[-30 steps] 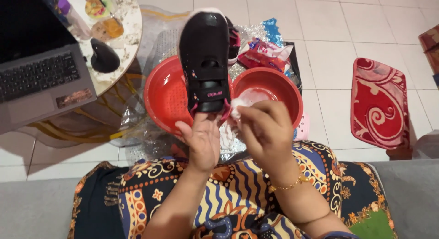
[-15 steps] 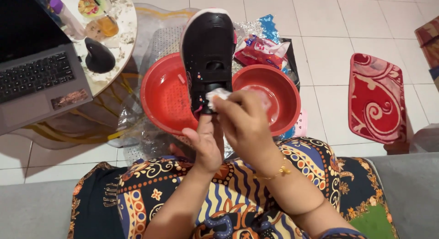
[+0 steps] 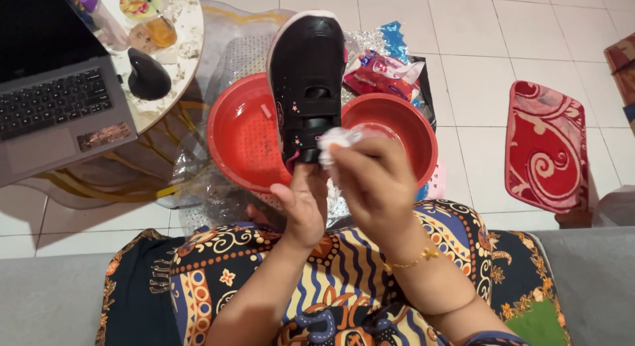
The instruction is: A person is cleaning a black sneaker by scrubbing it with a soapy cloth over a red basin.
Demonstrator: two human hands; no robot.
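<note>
I hold a small black shoe (image 3: 308, 75) with pink trim upright, its toe pointing away from me. My left hand (image 3: 303, 204) grips its heel from below. A small white cloth (image 3: 335, 138) is pinched in my right hand (image 3: 374, 180) and pressed against the shoe's right side near the heel. Under the shoe stand two red plastic basins, one on the left (image 3: 241, 137) and one on the right (image 3: 403, 124).
A round table at upper left carries a laptop (image 3: 56, 98), a black mouse (image 3: 149, 75) and small bottles. Coloured packets (image 3: 383, 71) lie behind the basins on clear plastic sheeting. A red patterned mat (image 3: 546, 144) lies on the white tiled floor at right.
My right hand has brought the white cloth from beside the right basin up against the shoe's heel area. The shoe stays held upright over the basins.
</note>
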